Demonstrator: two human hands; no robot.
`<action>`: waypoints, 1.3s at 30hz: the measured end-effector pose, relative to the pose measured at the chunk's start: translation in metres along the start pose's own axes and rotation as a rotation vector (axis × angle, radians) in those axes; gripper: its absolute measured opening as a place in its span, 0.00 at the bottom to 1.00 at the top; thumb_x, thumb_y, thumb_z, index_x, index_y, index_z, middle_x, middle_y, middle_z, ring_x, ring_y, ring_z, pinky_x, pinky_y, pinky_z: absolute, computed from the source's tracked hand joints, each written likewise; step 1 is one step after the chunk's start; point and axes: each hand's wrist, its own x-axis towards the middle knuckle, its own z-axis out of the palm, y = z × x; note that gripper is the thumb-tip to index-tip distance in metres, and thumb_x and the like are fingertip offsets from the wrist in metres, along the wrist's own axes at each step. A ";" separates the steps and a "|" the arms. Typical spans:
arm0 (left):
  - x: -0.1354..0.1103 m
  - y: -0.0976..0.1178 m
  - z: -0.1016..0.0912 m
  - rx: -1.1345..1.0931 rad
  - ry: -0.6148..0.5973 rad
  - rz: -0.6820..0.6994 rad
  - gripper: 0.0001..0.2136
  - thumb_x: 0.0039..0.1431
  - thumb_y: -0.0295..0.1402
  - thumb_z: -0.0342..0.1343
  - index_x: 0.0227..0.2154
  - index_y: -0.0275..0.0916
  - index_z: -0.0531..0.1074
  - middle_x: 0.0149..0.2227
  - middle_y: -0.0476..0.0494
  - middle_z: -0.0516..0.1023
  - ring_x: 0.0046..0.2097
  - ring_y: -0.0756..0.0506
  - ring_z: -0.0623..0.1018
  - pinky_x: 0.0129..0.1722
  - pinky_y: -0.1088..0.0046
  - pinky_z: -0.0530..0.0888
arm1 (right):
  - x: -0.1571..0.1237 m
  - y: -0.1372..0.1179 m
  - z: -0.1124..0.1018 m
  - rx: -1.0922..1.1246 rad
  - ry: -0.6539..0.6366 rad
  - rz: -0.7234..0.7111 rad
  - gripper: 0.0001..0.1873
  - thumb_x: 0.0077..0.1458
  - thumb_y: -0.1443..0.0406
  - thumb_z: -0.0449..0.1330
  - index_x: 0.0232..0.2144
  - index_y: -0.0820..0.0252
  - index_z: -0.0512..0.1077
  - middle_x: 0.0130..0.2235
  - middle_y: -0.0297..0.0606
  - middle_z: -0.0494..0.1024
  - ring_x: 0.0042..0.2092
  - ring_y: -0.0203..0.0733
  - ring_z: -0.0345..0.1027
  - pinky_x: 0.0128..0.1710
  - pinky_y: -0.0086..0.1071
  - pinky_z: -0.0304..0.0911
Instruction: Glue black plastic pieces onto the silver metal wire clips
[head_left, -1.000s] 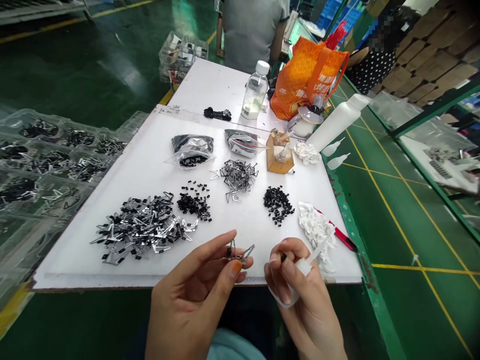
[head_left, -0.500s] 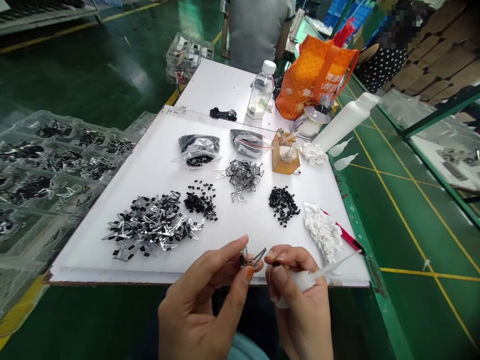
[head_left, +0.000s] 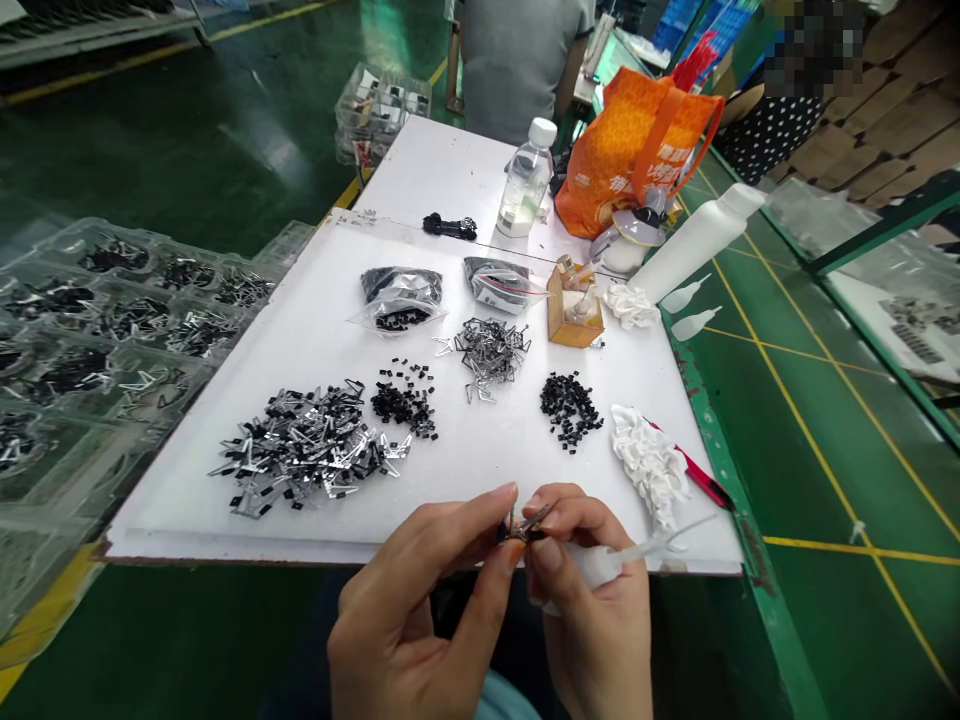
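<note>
Between thumb and forefinger, my left hand pinches a small V-shaped metal clip with a black part at its left. My right hand pinches a small black piece against the clip; the fingertips partly hide it. A white glue bottle with a thin nozzle is tucked in the same right hand, its tip pointing right. Beyond the hands lie a pile of loose black pieces, a pile of bare metal clips and a larger heap of clips with black ends.
On the white table are crumpled tissue, a red-handled tool, a small wooden box, two bags of parts, a clear bottle and a white bottle. Parts trays stand left. A person sits beyond.
My hands have come together. The black piece in my right hand has moved left to the clip, and my left hand has shifted slightly right.
</note>
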 end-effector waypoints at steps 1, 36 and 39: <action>0.000 -0.001 0.000 0.001 -0.003 0.005 0.23 0.59 0.20 0.65 0.49 0.60 0.83 0.40 0.60 0.86 0.38 0.54 0.83 0.39 0.89 0.81 | 0.000 0.000 -0.001 0.001 -0.006 -0.001 0.04 0.53 0.65 0.75 0.31 0.49 0.83 0.36 0.35 0.79 0.30 0.33 0.71 0.21 0.21 0.65; -0.004 -0.007 0.001 0.107 -0.032 0.119 0.27 0.61 0.18 0.63 0.54 0.58 0.79 0.46 0.58 0.85 0.43 0.52 0.83 0.45 0.83 0.81 | -0.002 0.007 -0.002 -0.029 0.038 -0.001 0.13 0.56 0.62 0.73 0.44 0.44 0.81 0.35 0.31 0.81 0.23 0.28 0.66 0.23 0.24 0.65; -0.003 -0.005 0.000 0.093 -0.037 0.072 0.25 0.61 0.18 0.63 0.53 0.57 0.80 0.44 0.58 0.85 0.42 0.53 0.83 0.45 0.84 0.80 | 0.003 0.001 -0.007 -0.096 0.030 -0.015 0.11 0.58 0.59 0.71 0.44 0.47 0.82 0.38 0.33 0.82 0.23 0.28 0.65 0.24 0.26 0.63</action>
